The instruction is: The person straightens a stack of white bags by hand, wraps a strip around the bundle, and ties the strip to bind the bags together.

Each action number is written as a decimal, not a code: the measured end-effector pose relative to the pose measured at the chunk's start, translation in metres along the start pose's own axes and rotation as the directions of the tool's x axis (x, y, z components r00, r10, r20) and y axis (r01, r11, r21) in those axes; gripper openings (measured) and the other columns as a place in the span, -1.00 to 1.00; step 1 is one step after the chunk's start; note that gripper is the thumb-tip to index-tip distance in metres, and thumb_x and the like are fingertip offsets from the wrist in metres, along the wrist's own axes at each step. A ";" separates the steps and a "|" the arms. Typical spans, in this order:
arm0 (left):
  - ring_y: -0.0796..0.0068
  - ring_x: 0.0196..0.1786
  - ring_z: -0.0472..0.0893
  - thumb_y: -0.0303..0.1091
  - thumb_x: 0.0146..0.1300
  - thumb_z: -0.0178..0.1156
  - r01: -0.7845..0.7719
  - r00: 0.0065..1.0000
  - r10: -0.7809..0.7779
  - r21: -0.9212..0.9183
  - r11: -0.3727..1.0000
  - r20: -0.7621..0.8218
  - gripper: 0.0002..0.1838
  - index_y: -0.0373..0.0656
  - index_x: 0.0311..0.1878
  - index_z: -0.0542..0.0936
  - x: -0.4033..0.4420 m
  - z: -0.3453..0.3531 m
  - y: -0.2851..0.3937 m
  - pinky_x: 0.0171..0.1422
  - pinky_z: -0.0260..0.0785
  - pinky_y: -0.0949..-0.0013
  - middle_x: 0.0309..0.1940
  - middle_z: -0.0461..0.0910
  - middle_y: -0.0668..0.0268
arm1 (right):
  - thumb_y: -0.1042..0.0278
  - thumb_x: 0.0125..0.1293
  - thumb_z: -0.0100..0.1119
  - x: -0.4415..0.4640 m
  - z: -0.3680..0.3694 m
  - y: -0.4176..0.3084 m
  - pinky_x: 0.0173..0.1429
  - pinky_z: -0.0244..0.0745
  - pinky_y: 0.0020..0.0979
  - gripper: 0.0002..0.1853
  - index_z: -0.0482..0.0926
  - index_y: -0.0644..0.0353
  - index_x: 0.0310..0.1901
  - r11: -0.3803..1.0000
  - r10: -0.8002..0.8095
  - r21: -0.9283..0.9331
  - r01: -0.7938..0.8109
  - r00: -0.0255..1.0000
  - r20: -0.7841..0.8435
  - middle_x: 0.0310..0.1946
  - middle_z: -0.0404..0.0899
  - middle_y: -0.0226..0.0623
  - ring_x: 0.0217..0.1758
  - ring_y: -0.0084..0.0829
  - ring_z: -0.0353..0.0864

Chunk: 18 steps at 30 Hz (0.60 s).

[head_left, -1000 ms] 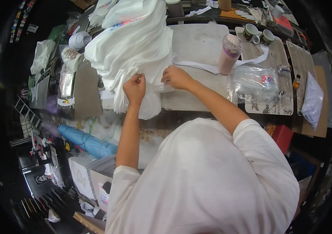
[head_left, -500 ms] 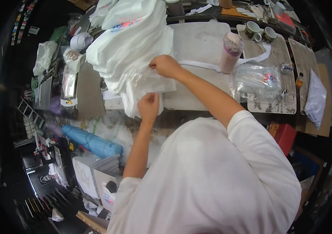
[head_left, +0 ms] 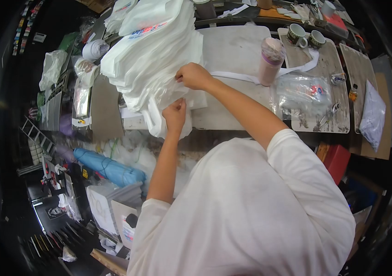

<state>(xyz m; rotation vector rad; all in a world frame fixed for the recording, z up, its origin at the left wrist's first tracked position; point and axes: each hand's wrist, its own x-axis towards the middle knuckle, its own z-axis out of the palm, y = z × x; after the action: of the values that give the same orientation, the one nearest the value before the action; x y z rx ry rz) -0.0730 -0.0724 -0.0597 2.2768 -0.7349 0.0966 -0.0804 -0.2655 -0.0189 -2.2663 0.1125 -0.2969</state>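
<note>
A thick fanned stack of white bags (head_left: pixel 145 55) with red and blue print lies on the table in front of me. My right hand (head_left: pixel 195 76) pinches the thin edge of a white bag at the stack's near right side, fingers closed. Lower down, my left hand (head_left: pixel 174 115) is closed too, with its fingertips pressed together at the near end of the same bag. Looped white bag handles (head_left: pixel 155 117) hang over the table's front edge beside my left hand. The exact grip of the fingertips is partly hidden.
Right of the stack stand a pink tumbler (head_left: pixel 271 62) and two mugs (head_left: pixel 296 35). A clear plastic packet (head_left: pixel 304 89) and small scissors (head_left: pixel 335 109) lie nearby. A white strap (head_left: pixel 237 76) crosses the table (head_left: pixel 237 46). Below sits a blue wrapped roll (head_left: pixel 108 166).
My left hand has moved slightly up, closer to my right hand. My right hand stays almost in place, still pinching the bag edge.
</note>
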 end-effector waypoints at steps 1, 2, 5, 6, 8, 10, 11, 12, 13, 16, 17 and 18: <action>0.11 -0.56 0.61 -0.21 0.22 0.35 -0.014 1.000 0.015 0.074 0.997 0.000 -0.76 -0.18 -0.19 0.78 0.004 -0.003 -0.001 -0.35 0.43 0.16 -0.61 0.61 0.08 | 0.49 0.11 0.24 0.000 -0.002 -0.002 0.05 0.57 -0.22 -0.79 0.77 0.17 -0.21 1.000 0.001 0.002 -0.001 1.000 -0.003 -0.27 0.74 -0.14 -0.14 -0.13 0.71; 0.11 -0.56 0.61 -0.21 0.22 0.35 -0.017 1.000 0.017 0.075 0.997 0.001 -0.76 -0.18 -0.19 0.78 0.009 -0.006 -0.003 -0.35 0.43 0.16 -0.61 0.61 0.08 | 0.48 0.11 0.25 0.001 -0.001 -0.001 0.04 0.57 -0.22 -0.80 0.77 0.17 -0.22 1.000 -0.014 -0.014 0.014 1.000 -0.002 -0.27 0.74 -0.13 -0.14 -0.12 0.71; 0.15 -0.58 0.60 -0.23 0.24 0.35 -0.041 0.999 0.044 0.109 0.993 -0.032 -0.78 -0.19 -0.24 0.78 0.023 -0.015 -0.003 -0.38 0.41 0.18 -0.64 0.61 0.10 | 0.45 0.12 0.27 0.002 -0.001 0.000 0.04 0.57 -0.22 -0.82 0.78 0.16 -0.24 1.000 -0.025 -0.012 0.025 1.000 -0.016 -0.28 0.74 -0.11 -0.14 -0.11 0.71; 0.17 -0.59 0.60 -0.23 0.24 0.35 -0.071 0.995 0.077 0.087 0.994 -0.069 -0.79 -0.19 -0.25 0.77 0.026 -0.020 0.001 -0.39 0.41 0.19 -0.65 0.60 0.11 | 0.43 0.13 0.28 0.002 0.000 -0.001 0.04 0.57 -0.21 -0.83 0.78 0.16 -0.25 1.000 -0.020 0.007 0.020 0.999 -0.029 -0.28 0.73 -0.11 -0.15 -0.10 0.71; 0.18 -0.62 0.57 -0.23 0.23 0.36 -0.156 0.977 0.166 0.083 0.984 -0.137 -0.79 -0.20 -0.27 0.77 0.031 -0.024 0.005 -0.41 0.39 0.22 -0.67 0.59 0.14 | 0.41 0.13 0.29 0.002 -0.002 -0.002 0.03 0.57 -0.21 -0.84 0.78 0.16 -0.25 0.999 -0.011 0.033 0.012 0.999 -0.043 -0.28 0.73 -0.09 -0.14 -0.10 0.71; 0.18 -0.62 0.58 -0.23 0.23 0.36 -0.169 0.970 0.182 0.092 0.981 -0.162 -0.79 -0.19 -0.28 0.77 0.036 -0.024 0.005 -0.41 0.39 0.21 -0.67 0.59 0.15 | 0.39 0.13 0.30 -0.003 -0.006 -0.005 0.02 0.57 -0.21 -0.84 0.78 0.16 -0.26 0.998 0.004 0.058 0.000 0.998 -0.060 -0.28 0.73 -0.08 -0.14 -0.09 0.71; 0.18 -0.62 0.58 -0.24 0.23 0.36 -0.178 0.962 0.194 0.098 0.979 -0.192 -0.79 -0.19 -0.28 0.77 0.039 -0.023 0.007 -0.42 0.39 0.21 -0.67 0.59 0.15 | 0.37 0.14 0.32 -0.005 -0.006 -0.003 -0.02 0.57 -0.23 -0.83 0.76 0.19 -0.24 0.992 -0.006 0.122 0.017 0.996 -0.090 -0.31 0.72 -0.10 -0.20 -0.10 0.69; 0.18 -0.62 0.58 -0.24 0.23 0.36 -0.182 0.962 0.197 0.096 0.979 -0.186 -0.79 -0.19 -0.28 0.77 0.041 -0.023 0.008 -0.42 0.39 0.21 -0.67 0.59 0.15 | 0.35 0.15 0.33 -0.008 -0.005 -0.002 -0.05 0.56 -0.24 -0.81 0.74 0.23 -0.22 0.982 -0.014 0.184 0.036 0.993 -0.119 -0.34 0.72 -0.13 -0.26 -0.11 0.68; 0.18 -0.62 0.58 -0.24 0.23 0.36 -0.185 0.962 0.201 0.104 0.977 -0.182 -0.80 -0.18 -0.29 0.78 0.044 -0.025 0.008 -0.42 0.39 0.21 -0.67 0.59 0.15 | 0.35 0.15 0.33 -0.016 -0.004 0.000 -0.05 0.56 -0.24 -0.81 0.74 0.23 -0.22 0.982 -0.009 0.184 0.032 0.992 -0.122 -0.34 0.72 -0.13 -0.26 -0.11 0.68; 0.24 -0.60 0.60 -0.23 0.23 0.37 -0.200 0.960 0.224 0.151 0.968 -0.169 -0.79 -0.19 -0.27 0.78 0.051 -0.029 0.009 -0.41 0.40 0.24 -0.65 0.60 0.15 | 0.33 0.12 0.37 -0.051 0.005 0.014 -0.07 0.56 -0.24 -0.78 0.73 0.20 -0.21 0.962 0.054 0.270 0.047 0.933 -0.355 -0.36 0.68 -0.18 -0.28 -0.13 0.65; 0.29 -0.59 0.62 -0.23 0.23 0.38 -0.214 0.959 0.243 0.189 0.958 -0.147 -0.78 -0.21 -0.24 0.78 0.050 -0.030 0.009 -0.40 0.40 0.28 -0.64 0.62 0.14 | 0.32 0.11 0.36 -0.064 0.013 0.025 -0.03 0.55 -0.21 -0.77 0.73 0.18 -0.19 0.969 -0.043 0.229 0.097 0.972 -0.233 -0.35 0.66 -0.20 -0.25 -0.13 0.64; 0.29 -0.59 0.62 -0.23 0.23 0.38 -0.211 0.960 0.240 0.191 0.959 -0.145 -0.78 -0.21 -0.24 0.78 0.051 -0.031 0.010 -0.40 0.40 0.28 -0.64 0.62 0.14 | 0.30 0.09 0.36 -0.072 0.020 0.030 0.01 0.53 -0.19 -0.75 0.73 0.16 -0.17 0.969 -0.133 0.194 0.152 0.986 -0.105 -0.35 0.63 -0.22 -0.22 -0.13 0.62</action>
<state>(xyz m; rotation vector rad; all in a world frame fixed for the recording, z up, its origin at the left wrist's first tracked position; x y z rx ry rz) -0.0315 -0.0819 -0.0168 2.3034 -0.9262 0.4711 -0.1442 -0.2572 -0.0665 -2.0636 -0.0331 -0.4670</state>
